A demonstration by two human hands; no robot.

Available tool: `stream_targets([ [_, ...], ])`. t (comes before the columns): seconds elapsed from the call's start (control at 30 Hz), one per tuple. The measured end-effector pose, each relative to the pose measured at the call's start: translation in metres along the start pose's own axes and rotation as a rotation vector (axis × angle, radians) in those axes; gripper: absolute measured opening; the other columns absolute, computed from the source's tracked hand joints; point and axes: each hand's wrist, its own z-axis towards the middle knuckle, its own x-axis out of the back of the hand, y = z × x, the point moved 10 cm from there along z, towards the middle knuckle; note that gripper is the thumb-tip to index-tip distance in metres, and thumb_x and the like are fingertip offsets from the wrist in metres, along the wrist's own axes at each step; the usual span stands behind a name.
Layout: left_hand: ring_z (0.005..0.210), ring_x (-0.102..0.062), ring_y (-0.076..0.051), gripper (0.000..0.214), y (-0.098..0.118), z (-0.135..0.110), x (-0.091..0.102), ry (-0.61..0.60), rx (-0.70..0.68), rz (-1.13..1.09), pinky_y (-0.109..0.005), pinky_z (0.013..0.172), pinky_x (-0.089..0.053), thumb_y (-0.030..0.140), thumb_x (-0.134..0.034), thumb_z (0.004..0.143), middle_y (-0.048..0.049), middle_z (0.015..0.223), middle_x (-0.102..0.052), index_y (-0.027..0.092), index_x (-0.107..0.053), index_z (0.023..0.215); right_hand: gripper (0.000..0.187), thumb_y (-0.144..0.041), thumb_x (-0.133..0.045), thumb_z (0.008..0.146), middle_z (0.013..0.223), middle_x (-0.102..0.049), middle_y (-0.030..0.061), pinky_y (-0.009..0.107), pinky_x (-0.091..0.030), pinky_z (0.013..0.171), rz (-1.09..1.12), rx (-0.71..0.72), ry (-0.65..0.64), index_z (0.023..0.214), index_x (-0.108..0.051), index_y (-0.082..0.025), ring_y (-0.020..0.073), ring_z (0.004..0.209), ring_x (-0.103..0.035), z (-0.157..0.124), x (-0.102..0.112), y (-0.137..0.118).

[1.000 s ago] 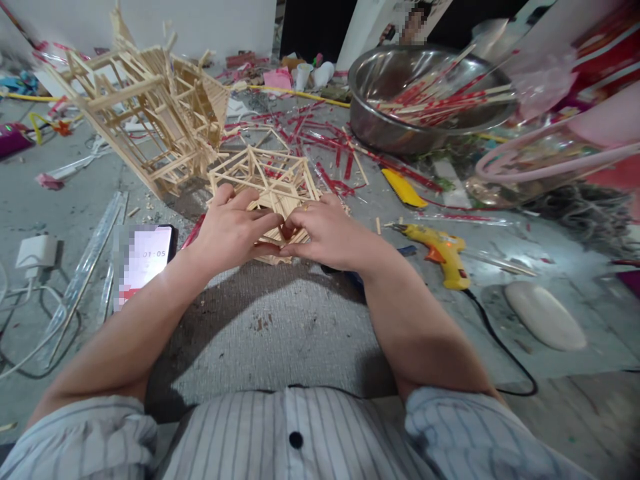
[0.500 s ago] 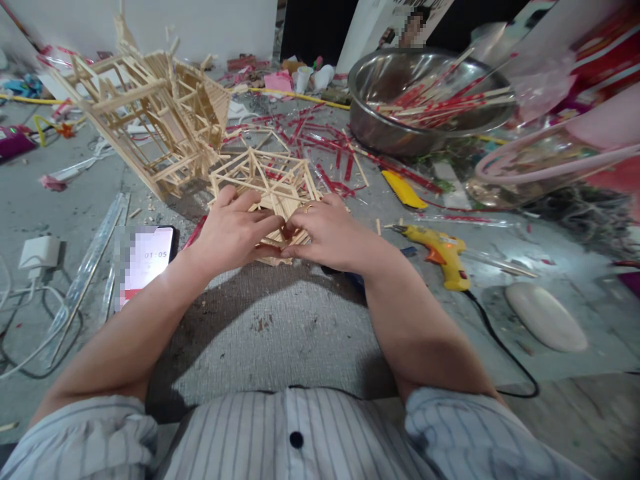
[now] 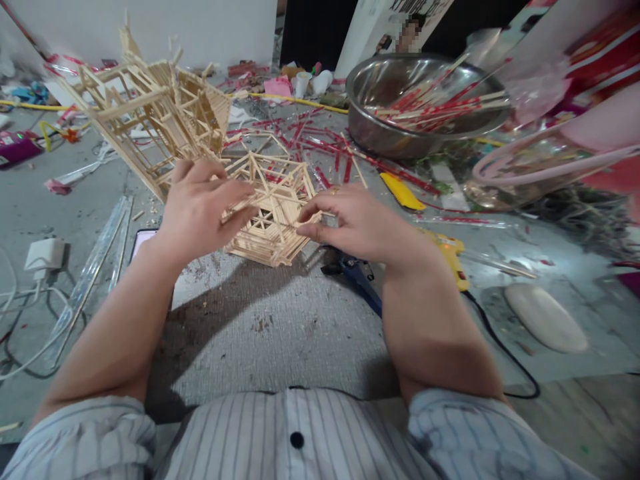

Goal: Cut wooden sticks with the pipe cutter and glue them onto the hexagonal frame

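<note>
A small many-sided frame of thin wooden sticks (image 3: 267, 248) sits on the table before me, its layered base towards me and a spoked top above. My left hand (image 3: 200, 207) is at its left side, thumb and fingers apart, with nothing visible between them. At the right edge is my right hand (image 3: 345, 217), fingers bent and thumb spread from the forefinger; its fingertips are at the sticks, though contact is hard to judge. Blue-handled pliers (image 3: 357, 277) lie under my right wrist. Behind my left hand stands a taller wooden-stick structure (image 3: 145, 113).
A steel bowl (image 3: 425, 143) with red-wrapped sticks stands at the back right. On the right are a yellow glue gun (image 3: 453, 253), its cord, a yellow scraper-like piece (image 3: 403, 192) and a pale oval object (image 3: 545, 317). A charger (image 3: 45, 257) with cables lies left. Red wrappers litter the back.
My hands have drawn apart from the middle of the small frame, left hand leftwards and right hand rightwards. The frame's centre and the pliers now show, while my left arm covers most of the phone.
</note>
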Motion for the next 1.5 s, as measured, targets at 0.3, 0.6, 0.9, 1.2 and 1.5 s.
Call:
stream_targets([
  [0.3, 0.092, -0.061, -0.023, 0.024, -0.045, -0.009, 0.035, 0.113, 0.288, 0.034, -0.044, 0.086, -0.046, 0.037, -0.049, 0.090, -0.0033, 0.086, -0.072, 0.022, -0.067, 0.088, 0.027, -0.022, -0.046, 0.084, 0.093, -0.071, 0.0075, 0.036, -0.044, 0.075, -0.048, -0.310, 0.121, 0.097, -0.069, -0.019, 0.0228, 0.085, -0.062, 0.008, 0.009, 0.070],
  [0.6, 0.061, -0.051, -0.011, 0.013, -0.070, -0.008, 0.030, 0.122, 0.473, -0.084, -0.029, 0.063, -0.042, 0.024, -0.053, 0.081, 0.0020, 0.069, -0.065, 0.020, -0.065, 0.085, 0.035, -0.009, -0.044, 0.073, 0.100, -0.071, 0.0046, 0.029, -0.046, 0.077, 0.059, -0.293, -0.021, 0.098, -0.067, -0.019, 0.0179, 0.089, -0.064, 0.010, -0.036, 0.091],
  [0.9, 0.063, -0.053, -0.015, 0.019, -0.053, -0.066, -0.016, -0.036, 0.503, -0.064, -0.029, 0.060, -0.042, 0.021, -0.050, 0.068, -0.0034, 0.072, -0.066, 0.019, -0.065, 0.078, 0.027, -0.023, -0.052, 0.076, 0.097, -0.069, 0.0103, 0.033, -0.046, 0.074, -0.034, -0.237, 0.023, 0.099, -0.066, -0.016, 0.0221, 0.087, -0.063, 0.000, -0.046, 0.079],
  [1.2, 0.082, -0.056, -0.016, 0.026, -0.036, -0.093, -0.061, 0.012, 0.428, -0.027, -0.038, 0.076, -0.043, 0.034, -0.044, 0.078, -0.0052, 0.088, -0.070, 0.018, -0.065, 0.079, 0.027, -0.026, -0.050, 0.083, 0.104, -0.068, 0.0150, 0.038, -0.046, 0.080, -0.089, -0.263, 0.223, 0.101, -0.068, -0.016, 0.0279, 0.096, -0.063, -0.013, -0.049, 0.080],
  [1.5, 0.090, -0.060, -0.023, 0.013, -0.013, -0.099, -0.047, -0.202, 0.699, -0.273, -0.039, 0.088, -0.045, 0.026, -0.060, 0.071, -0.0056, 0.084, -0.071, 0.019, -0.070, 0.077, 0.030, -0.035, -0.054, 0.084, 0.100, -0.070, 0.0144, 0.040, -0.047, 0.080, -0.077, -0.363, 0.316, 0.101, -0.070, -0.017, 0.0311, 0.099, -0.063, -0.011, -0.049, 0.094],
])
